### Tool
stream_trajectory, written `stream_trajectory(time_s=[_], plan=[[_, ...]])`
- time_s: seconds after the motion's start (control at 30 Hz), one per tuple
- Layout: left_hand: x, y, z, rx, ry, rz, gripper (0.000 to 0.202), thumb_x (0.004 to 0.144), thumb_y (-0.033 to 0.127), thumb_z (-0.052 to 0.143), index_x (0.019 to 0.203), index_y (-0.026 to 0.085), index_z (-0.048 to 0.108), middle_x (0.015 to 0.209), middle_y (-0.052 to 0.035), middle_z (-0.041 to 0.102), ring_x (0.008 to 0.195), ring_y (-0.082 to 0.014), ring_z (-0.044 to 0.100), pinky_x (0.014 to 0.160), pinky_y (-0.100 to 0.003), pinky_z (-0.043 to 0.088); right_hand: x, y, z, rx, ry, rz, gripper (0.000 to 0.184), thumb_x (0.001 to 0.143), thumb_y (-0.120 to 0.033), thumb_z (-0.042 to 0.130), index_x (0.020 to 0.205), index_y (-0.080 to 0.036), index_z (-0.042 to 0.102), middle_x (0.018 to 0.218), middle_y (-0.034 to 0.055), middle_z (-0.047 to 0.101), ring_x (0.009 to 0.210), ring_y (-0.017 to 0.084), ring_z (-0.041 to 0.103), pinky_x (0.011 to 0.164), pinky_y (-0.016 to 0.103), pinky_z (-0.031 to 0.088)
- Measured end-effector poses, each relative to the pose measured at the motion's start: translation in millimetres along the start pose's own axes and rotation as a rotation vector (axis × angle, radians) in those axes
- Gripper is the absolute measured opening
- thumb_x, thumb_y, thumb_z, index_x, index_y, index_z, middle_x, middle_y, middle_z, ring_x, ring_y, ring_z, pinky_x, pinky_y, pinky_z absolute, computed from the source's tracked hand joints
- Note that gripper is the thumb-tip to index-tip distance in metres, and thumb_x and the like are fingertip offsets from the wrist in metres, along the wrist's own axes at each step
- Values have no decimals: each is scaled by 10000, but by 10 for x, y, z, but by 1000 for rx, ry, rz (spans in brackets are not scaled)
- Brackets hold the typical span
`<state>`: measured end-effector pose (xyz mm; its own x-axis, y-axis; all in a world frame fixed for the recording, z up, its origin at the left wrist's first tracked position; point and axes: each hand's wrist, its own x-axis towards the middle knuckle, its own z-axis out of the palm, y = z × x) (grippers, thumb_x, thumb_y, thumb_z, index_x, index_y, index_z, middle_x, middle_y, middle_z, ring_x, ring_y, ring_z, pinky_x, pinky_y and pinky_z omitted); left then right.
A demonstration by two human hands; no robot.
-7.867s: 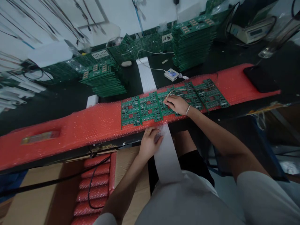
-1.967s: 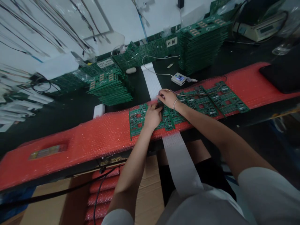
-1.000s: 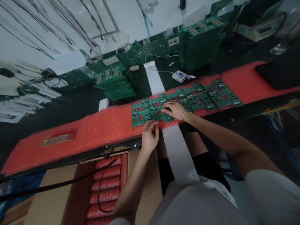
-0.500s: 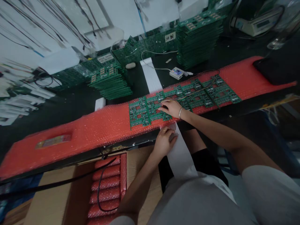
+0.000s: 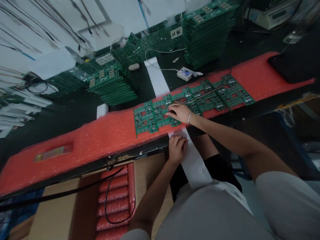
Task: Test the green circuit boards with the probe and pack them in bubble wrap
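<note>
A row of green circuit boards (image 5: 172,111) lies on a long sheet of red bubble wrap (image 5: 105,133). Over the boards, my right hand (image 5: 180,112) has thumb and fingertips pinched on the end of a thin cable (image 5: 211,90), which trails off to the right; the tip is hidden. At the table's front edge, my left hand (image 5: 177,150) rests with curled fingers against a white strip (image 5: 196,166) that hangs down to my lap. Whether those fingers grip anything is hidden. Behind the boards, the strip's far part (image 5: 157,78) lies on the table.
Stacks of green boards stand behind, one at left (image 5: 112,85), a taller one at right (image 5: 208,36). A small white device (image 5: 185,74) with a screen sits between them. Below left, a cardboard box (image 5: 56,206) holds red bubble-wrapped rolls (image 5: 113,203). A scale (image 5: 275,15) stands back right.
The view has shifted slightly. My left hand has turned more upright and its fingers have curled in closer. My right hand stays pinched over the same boards.
</note>
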<state>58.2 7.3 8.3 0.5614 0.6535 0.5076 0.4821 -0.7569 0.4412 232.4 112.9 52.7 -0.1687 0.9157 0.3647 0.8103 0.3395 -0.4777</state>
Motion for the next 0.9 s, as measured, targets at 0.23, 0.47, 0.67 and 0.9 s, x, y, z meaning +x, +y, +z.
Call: stream_trajectory(time_s=[0.23,0.47,0.67,0.9], plan=[[29,63,-44,-112,24,-34,72,886,136,625,857,196,652,929,-59,602,886,-191,553,799,-332,492,-1,-6,1,13,-8,9,258,961,-412,574,864,-191,666,940,75,697,977,245,551,854,345,394],[219,49,-316,-131,-9,-108,81,884,151,607,880,212,661,980,-51,610,948,-198,572,869,-362,479,6,-6,10,-1,5,-9,261,957,-405,584,839,-183,656,934,71,702,962,241,562,856,344,398],[801,-373,-563,-105,-61,-282,70,850,169,631,834,200,692,1007,-63,627,1020,-230,580,954,-412,457,-24,11,32,30,84,-71,280,967,-410,562,823,-186,649,916,71,697,930,224,588,847,334,427],[1018,-553,-502,-1,-253,-241,86,808,172,658,775,205,729,997,-76,639,994,-252,575,947,-439,454,-37,32,41,88,140,-59,289,971,-414,551,825,-183,645,915,76,704,923,222,613,856,339,457]])
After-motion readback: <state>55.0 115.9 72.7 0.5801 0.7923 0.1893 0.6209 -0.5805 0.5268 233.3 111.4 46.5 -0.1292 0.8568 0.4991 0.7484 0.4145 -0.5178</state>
